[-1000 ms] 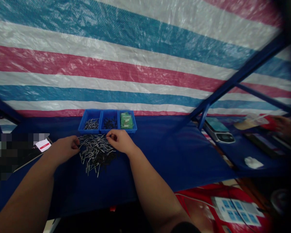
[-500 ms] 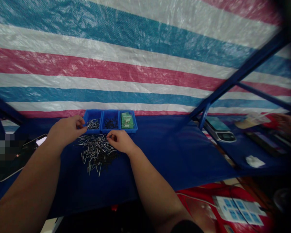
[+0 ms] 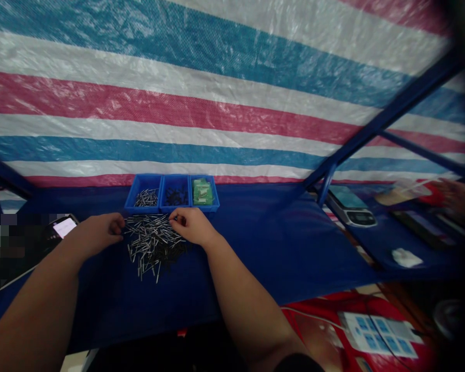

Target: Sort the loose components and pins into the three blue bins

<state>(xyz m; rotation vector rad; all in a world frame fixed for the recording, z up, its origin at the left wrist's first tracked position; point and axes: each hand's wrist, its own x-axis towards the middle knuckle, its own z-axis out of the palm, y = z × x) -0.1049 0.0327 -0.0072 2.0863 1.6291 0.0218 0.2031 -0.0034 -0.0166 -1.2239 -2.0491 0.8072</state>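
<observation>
A loose pile of thin silver metal pins [image 3: 145, 235], which look like rivets, lies on the blue table, with dark small pieces [image 3: 170, 252] mixed in at its lower right. At the pile's left edge is my left hand [image 3: 96, 232], its curled fingers apart from the thumb and nothing visible between them. My right hand [image 3: 194, 225] rests at the upper right of the pile, thumb and fingers pinched; what they hold is too small to make out. Just behind stand three joined blue bins: one with silver pins [image 3: 146, 197], one with dark pieces [image 3: 176, 196], one with green-and-white packets [image 3: 202, 192].
A phone [image 3: 64, 227] with a lit screen lies at the left. Beyond a blue metal frame [image 3: 327, 181] at right sit a digital scale [image 3: 352, 206] and a crumpled white piece [image 3: 406, 257]. Another person's hand [image 3: 459, 196] shows at far right. Striped sheeting [image 3: 217, 111] hangs behind.
My left hand has moved from the left bin down and leftward to the pile's edge. My right hand has stayed almost in place, still pinched.
</observation>
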